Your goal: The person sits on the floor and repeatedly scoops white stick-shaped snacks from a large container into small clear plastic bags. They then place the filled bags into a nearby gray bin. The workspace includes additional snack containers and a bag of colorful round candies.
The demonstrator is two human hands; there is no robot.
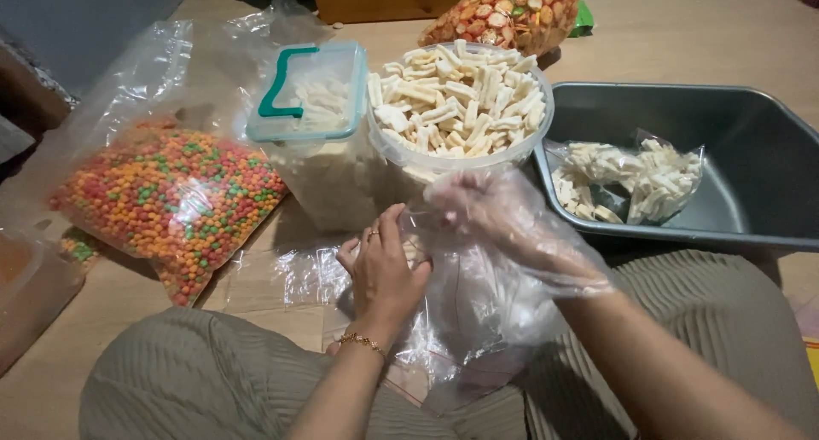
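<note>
Both hands — bare left hand, gloved right hand — pinch an empty clear bag open just before the tub of white sticks. The thin film could slip from the fingers or tear — sticks would spill.

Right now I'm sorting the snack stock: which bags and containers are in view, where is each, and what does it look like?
Clear bag: held by left hand and gloved right hand.
Round tub: centre, pale sticks.
Lidded jar: left of tub, teal handle.
Pellet bag: left, red, orange, green.
Small bag: in grey tray.
Mixed-snack bag: top.
</note>
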